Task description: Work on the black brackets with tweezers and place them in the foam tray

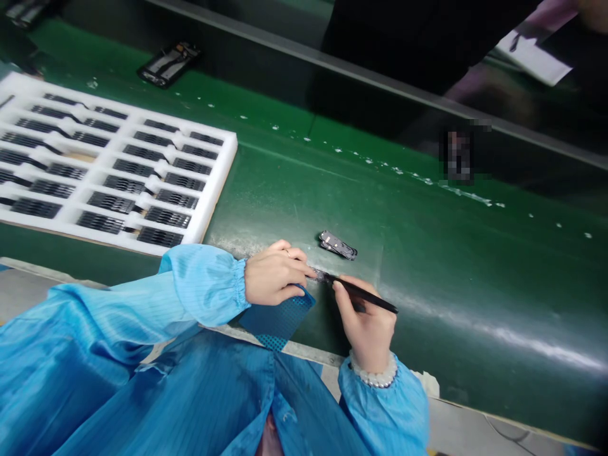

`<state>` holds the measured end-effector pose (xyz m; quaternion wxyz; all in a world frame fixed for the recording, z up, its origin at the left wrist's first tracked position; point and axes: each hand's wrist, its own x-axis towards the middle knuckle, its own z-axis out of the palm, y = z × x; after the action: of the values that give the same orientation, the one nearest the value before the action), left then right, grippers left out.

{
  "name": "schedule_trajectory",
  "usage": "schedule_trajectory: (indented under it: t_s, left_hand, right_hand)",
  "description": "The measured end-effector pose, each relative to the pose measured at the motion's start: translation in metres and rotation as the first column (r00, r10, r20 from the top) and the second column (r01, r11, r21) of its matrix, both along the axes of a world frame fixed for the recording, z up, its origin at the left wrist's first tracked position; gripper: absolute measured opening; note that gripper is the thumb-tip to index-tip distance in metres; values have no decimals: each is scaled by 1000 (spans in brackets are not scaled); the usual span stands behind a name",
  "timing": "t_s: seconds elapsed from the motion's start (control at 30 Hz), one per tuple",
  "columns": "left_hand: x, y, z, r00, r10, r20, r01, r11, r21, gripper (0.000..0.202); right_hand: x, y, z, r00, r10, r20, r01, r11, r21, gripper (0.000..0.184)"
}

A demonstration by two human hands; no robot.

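Observation:
My left hand is curled closed, pinching a small dark part at its fingertips over a blue perforated sheet. My right hand grips black tweezers whose tips meet that small part. Both hands rest at the near edge of the green conveyor belt. Another small black component lies on the belt just beyond the fingertips. Both arms wear blue sleeves, and a bead bracelet circles the right wrist.
A white foam tray with several black flat parts stands on the belt at the left. A dark phone-like frame lies farther back. A person in dark clothing stands across the belt, top right. A grey table edge runs below my hands.

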<state>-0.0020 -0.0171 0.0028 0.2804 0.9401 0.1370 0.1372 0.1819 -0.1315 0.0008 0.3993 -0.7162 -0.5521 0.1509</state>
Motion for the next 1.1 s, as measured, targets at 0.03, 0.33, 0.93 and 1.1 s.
schedule_trajectory:
  t_s: [0.03,0.33,0.93,1.1]
  left_hand:
    - [0,0,0,1000,-2,1,2,1000,1,12]
    - [0,-1,-1,1000,0,-21,-1,1000,-18,14]
    - [-15,32,18,997,-11,-76,17,997,77,9]
    - [-14,41,11,987,81,-136,-56,983,174,23]
  right_hand:
    - [0,0,0,1000,-4,5,4,1000,18,13]
    - [0,-1,-1,1000,16,2,-16,1000,7,12]
    - [4,31,8,811,401,425,-417,907,-59,16]
    - [32,51,9,855,234,462,-321,940,117,21]
